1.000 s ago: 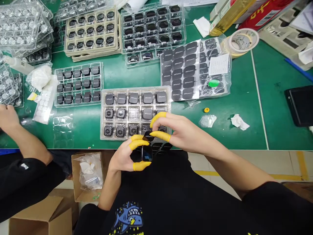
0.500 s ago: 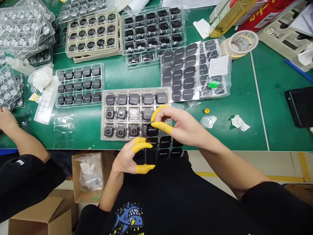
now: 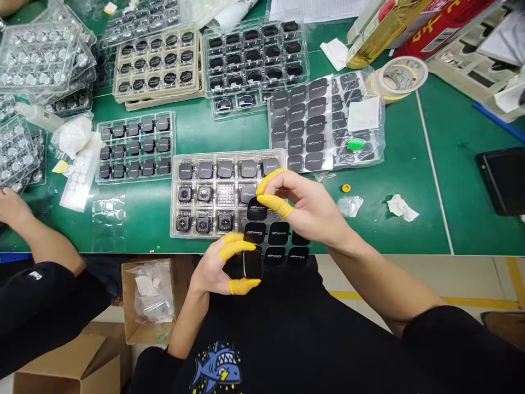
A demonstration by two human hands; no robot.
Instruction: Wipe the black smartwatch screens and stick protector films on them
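Observation:
My left hand [image 3: 217,268], with yellow finger cots, grips a black square smartwatch body [image 3: 252,265] by its edges, just in front of the table edge. My right hand [image 3: 305,205], also in yellow cots, pinches a black HiFuture film sticker [image 3: 257,209] at its upper edge. Right below it lies a sheet of black HiFuture stickers [image 3: 279,233], overlapping the tray's front right corner and the table edge. Whether the pinched sticker is fully off the sheet I cannot tell. A clear plastic tray [image 3: 174,210] behind my hands holds several watch bodies, some face up, some back up.
Farther left stands another filled tray [image 3: 135,146]. Bagged sticker sheets [image 3: 315,126], a tape roll [image 3: 402,76] and stacked trays [image 3: 36,54] lie around. At right are a crumpled tissue [image 3: 402,208] and a black phone-like device [image 3: 502,180]. A co-worker's arm [image 3: 41,235] rests at left.
My right hand has lifted the pinched sticker slightly up, away from the row below it. My left hand keeps its hold on the smartwatch body; the whole view has shifted a little.

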